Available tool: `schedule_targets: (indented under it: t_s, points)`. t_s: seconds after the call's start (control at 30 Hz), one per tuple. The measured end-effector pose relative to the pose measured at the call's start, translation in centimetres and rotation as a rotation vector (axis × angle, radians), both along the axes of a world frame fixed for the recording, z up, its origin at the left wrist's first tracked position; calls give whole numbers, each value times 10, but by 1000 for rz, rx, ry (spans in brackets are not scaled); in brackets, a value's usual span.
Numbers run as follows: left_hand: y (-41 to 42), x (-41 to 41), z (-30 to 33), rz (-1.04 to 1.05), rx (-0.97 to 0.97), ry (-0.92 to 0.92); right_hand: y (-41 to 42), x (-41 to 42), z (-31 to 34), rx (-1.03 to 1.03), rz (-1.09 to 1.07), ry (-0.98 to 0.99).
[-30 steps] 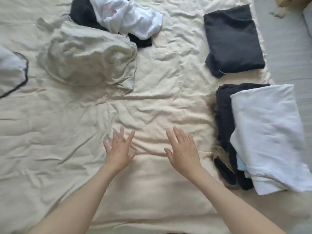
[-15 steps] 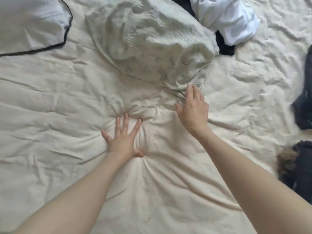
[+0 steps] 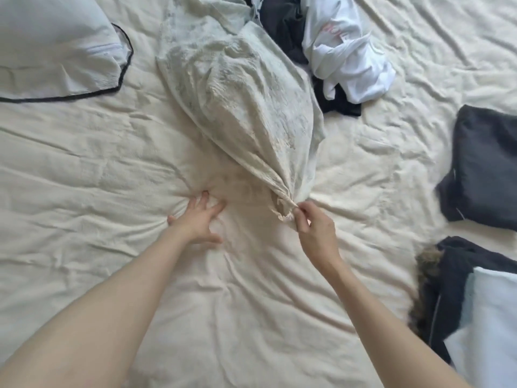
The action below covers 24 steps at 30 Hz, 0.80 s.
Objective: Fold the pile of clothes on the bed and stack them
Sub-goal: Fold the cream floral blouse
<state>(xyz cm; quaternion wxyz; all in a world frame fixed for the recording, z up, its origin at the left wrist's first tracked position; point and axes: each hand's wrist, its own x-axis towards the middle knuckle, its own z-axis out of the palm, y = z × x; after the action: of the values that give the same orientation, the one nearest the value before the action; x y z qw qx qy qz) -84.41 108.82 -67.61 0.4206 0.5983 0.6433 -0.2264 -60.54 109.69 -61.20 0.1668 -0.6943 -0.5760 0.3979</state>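
So the right hand (image 3: 313, 229) has pinched the near corner of the pale green crinkly garment (image 3: 240, 88), fabric bunched tight between thumb and fingers, the rest trailing up the cream bedsheet (image 3: 84, 169). The left hand (image 3: 200, 221) is flat on the sheet just beside it, fingers spread. Behind it, a white top (image 3: 347, 57) lies crumpled over dark clothes (image 3: 282, 26). A folded dark piece (image 3: 486, 166) sits on the right.

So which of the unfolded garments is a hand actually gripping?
The pale green garment: the right hand pinches its near edge. The white one lies untouched.
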Motion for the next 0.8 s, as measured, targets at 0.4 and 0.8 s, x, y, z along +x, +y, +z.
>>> schedule_targets:
  t_s: [0.4, 0.8]
  points:
    - [-106, 45, 198, 446, 522, -603, -73, -19, 164, 148, -71, 273]
    - [-155, 62, 443, 674, 910, -783, -107, -18, 356, 250, 12, 537]
